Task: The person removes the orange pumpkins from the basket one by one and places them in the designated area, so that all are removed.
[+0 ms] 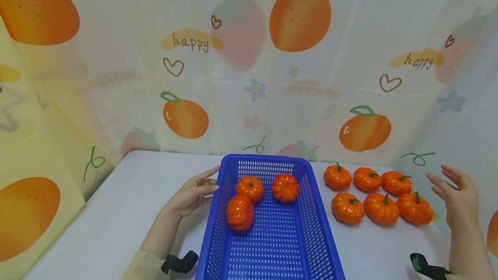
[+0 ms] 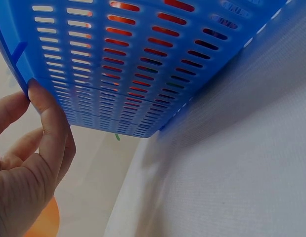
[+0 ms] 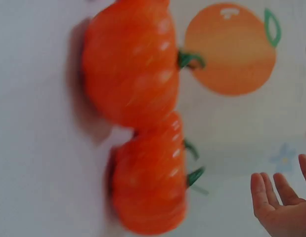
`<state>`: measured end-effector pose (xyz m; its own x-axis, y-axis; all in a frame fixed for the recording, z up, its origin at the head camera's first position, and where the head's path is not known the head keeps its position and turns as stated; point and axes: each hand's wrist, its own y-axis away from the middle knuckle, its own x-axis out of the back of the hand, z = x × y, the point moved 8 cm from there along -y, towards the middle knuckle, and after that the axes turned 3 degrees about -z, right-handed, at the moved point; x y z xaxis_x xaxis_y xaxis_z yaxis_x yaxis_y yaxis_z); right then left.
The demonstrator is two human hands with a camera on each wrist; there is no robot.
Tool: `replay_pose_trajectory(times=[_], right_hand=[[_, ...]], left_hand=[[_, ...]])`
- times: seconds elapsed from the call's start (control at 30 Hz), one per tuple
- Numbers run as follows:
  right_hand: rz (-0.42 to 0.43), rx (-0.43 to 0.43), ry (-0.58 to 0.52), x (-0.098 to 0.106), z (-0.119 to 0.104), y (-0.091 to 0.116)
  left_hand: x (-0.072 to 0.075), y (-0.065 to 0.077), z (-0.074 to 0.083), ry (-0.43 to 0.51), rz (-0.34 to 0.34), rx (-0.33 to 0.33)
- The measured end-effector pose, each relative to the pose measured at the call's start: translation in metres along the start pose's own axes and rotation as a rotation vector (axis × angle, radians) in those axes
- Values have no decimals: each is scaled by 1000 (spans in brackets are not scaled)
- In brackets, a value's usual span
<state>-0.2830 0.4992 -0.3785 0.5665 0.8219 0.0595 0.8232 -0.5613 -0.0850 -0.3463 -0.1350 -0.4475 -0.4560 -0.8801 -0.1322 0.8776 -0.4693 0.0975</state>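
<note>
- The left grip (image 1: 194, 193) holds nothing closed in it; its fingertips touch the outside of the blue basket's rim (image 1: 264, 157).
- The right grip (image 1: 459, 193) is empty, fingers loose and raised, just beside the loose pumpkins.
- The basket stands on the white worktop (image 1: 113, 215), between the left grip and those pumpkins. With only fingertips against it, a bump could probably slide or turn it.
- Inside, two pumpkins (image 1: 250, 189) sit together by the left wall and a third pumpkin (image 1: 285, 188) lies apart; a jolt might roll them.
- Six loose pumpkins (image 1: 381, 209) crowd in two rows right of the basket. Reaching carelessly could knock neighbours, perhaps sending the outer front one off the nearby edge.
- Behind hangs a fruit-printed cloth (image 1: 299, 120).
</note>
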Motion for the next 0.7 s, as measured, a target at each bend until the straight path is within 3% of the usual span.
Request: replay_pose_trajectory(times=[0.27, 0.37, 0.57, 0.7], right_hand=[[-365, 290, -240, -63, -65, 18], [-438, 343, -250, -85, -84, 27], [-510, 414, -165, -127, -119, 51], [-564, 498, -169, -152, -139, 69]], left_hand=[[2, 0, -4, 1, -2, 1], [2, 0, -4, 3, -3, 0], [1, 0, -2, 4, -8, -3], [1, -1, -2, 2, -12, -6]])
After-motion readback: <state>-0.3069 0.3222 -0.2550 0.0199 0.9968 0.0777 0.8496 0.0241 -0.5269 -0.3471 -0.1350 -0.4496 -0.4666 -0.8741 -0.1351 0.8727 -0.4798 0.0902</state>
